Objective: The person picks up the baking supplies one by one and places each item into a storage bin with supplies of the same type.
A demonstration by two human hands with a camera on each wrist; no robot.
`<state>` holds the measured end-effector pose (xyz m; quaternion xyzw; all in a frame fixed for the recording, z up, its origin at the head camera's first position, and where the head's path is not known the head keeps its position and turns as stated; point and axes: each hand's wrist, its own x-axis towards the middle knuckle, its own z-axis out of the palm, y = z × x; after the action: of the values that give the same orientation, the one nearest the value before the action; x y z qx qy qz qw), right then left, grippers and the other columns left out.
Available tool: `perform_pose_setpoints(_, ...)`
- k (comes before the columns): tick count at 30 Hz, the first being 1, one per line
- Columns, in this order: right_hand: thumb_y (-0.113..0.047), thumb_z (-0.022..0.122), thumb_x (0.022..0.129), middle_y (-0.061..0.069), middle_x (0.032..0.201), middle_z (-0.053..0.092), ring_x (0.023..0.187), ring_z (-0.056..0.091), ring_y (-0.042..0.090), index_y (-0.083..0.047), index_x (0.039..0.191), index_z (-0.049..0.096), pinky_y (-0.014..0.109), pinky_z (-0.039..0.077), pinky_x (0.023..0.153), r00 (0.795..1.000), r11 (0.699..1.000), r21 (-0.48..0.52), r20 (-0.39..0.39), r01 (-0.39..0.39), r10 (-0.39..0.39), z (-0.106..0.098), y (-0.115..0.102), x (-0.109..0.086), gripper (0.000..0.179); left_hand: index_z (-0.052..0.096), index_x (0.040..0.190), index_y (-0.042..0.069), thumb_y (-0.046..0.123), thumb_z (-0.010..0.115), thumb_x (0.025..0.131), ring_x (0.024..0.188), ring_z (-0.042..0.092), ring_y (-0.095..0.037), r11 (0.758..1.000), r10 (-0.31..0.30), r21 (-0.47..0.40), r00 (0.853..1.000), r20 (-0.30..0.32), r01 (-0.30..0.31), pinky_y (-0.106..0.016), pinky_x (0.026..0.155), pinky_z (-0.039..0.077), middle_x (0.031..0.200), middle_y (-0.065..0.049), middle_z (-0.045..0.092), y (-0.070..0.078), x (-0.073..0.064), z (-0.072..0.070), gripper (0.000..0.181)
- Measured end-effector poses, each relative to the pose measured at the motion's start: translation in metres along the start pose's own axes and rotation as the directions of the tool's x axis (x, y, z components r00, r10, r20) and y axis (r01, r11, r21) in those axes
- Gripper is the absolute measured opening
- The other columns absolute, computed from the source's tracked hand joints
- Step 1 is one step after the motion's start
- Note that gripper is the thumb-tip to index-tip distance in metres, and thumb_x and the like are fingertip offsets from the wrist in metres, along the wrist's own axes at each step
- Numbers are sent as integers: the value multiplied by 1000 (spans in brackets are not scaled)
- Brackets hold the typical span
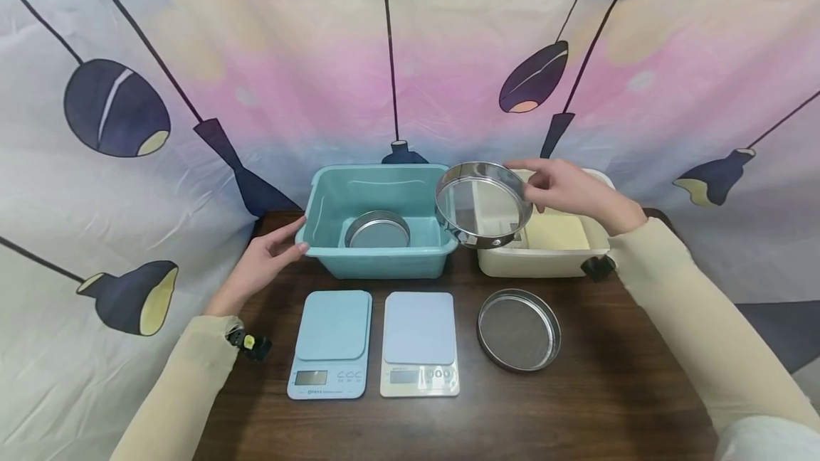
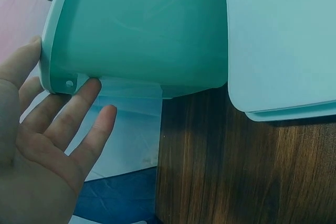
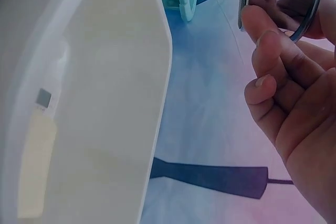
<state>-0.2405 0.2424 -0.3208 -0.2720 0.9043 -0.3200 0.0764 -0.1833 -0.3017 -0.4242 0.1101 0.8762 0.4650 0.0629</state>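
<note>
My right hand (image 1: 570,191) pinches the rim of a round metal sieve (image 1: 483,208), tilted in the air over the gap between the teal basin (image 1: 378,265) and the cream basin (image 1: 544,265). The right wrist view shows its fingertips at the shiny rim, only partly in frame. My left hand (image 1: 259,265) holds the left edge of the teal basin; in the left wrist view the thumb lies at the rim and the other fingers reach beneath it. Inside the teal basin sits another round sieve (image 1: 378,235). A third sieve (image 1: 519,333) lies flat on the table.
A blue kitchen scale (image 1: 332,343) and a white kitchen scale (image 1: 420,343) stand side by side in front of the teal basin. The cream basin contains a pale yellow block (image 1: 559,232). A patterned cloth (image 1: 307,77) hangs behind the dark wooden table (image 1: 602,383).
</note>
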Motion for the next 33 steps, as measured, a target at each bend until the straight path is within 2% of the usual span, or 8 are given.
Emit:
perform_pose_setpoints(7, -5, 51, 96, 5, 61, 62, 57, 54, 21, -13, 154, 53, 29, 36, 55, 1000, 1000, -24, -3, 20, -20, 3, -5, 24, 58, 35, 164, 22, 32, 63, 107, 103, 65, 8, 1000, -11, 6, 1000, 0, 11, -13, 87, 51, 151, -20, 55, 0, 0, 0, 64)
perform_pose_setpoints(15, -8, 49, 94, 7, 63, 62, 56, 53, 22, -14, 155, 50, 30, 33, 54, 999, 1000, 0, 30, -19, 19, 6, -11, 51, 62, 36, 163, 22, 32, 63, 107, 106, 68, -1, 1000, -10, 15, 1000, -7, 10, -13, 87, 50, 148, -21, 57, -1, 0, 0, 64)
perform_pose_setpoints(21, -6, 49, 92, 9, 64, 63, 56, 53, 22, -9, 154, 51, 29, 33, 54, 1000, 1000, 28, 30, -2, 2, 10, -17, 70, 62, 35, 164, 22, 33, 62, 107, 105, 66, 5, 1000, -13, 5, 1000, 3, 13, -15, 88, 51, 147, -22, 58, -1, -1, 1, 64)
perform_pose_setpoints(26, -5, 49, 91, 10, 66, 65, 59, 58, 21, -6, 152, 52, 29, 36, 57, 999, 999, 35, 27, 23, -24, 15, -22, 84, 61, 35, 164, 22, 34, 62, 107, 105, 65, 6, 1000, -8, 4, 1000, 0, 8, -22, 91, 54, 147, -21, 58, -2, 0, 2, 64)
perform_pose_setpoints(29, -5, 50, 91, 9, 65, 66, 62, 61, 27, -6, 151, 52, 30, 38, 59, 999, 998, 39, 23, 39, -40, 18, -26, 93, 60, 35, 164, 21, 34, 62, 107, 105, 65, 7, 1000, -2, 5, 1000, -5, 2, -25, 92, 55, 147, -21, 58, -3, 0, 2, 64)
perform_pose_setpoints(33, -5, 51, 91, 9, 67, 68, 68, 63, 39, -4, 152, 51, 30, 41, 61, 998, 996, 69, 33, 60, -62, 24, -31, 105, 60, 35, 164, 22, 34, 62, 107, 106, 64, 8, 1000, -10, -1, 1000, -5, 10, -20, 91, 54, 147, -22, 58, -2, -1, 0, 64)
